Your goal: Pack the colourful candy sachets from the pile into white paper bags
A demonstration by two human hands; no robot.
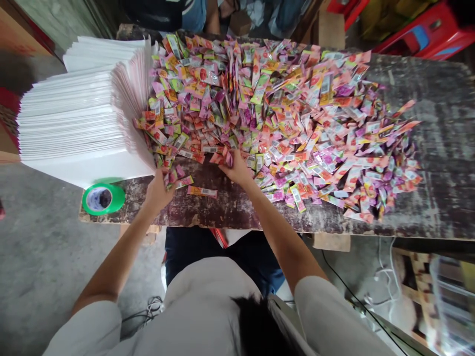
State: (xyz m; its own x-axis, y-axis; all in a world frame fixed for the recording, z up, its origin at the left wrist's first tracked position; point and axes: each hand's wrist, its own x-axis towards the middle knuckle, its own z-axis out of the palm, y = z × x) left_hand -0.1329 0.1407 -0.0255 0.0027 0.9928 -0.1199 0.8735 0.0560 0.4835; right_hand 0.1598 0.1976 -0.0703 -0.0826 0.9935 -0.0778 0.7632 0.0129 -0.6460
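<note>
A wide heap of small wrapped packets [289,118] in pink, orange, green and purple covers much of the worn wooden table. At the heap's near left edge my left hand [159,192] is closed around a few packets [177,174]. My right hand [237,170], to its right, has its fingers closed on a pinkish-purple packet [228,159] against the heap. One loose orange packet [202,192] lies flat between my hands, on the near side.
Stacked white paper bags or sleeves [74,118] stand on the table's left end. A roll of green tape [115,199] sits at the near left corner. Beyond the table are a red plastic stool [426,34] and part of another person [195,15].
</note>
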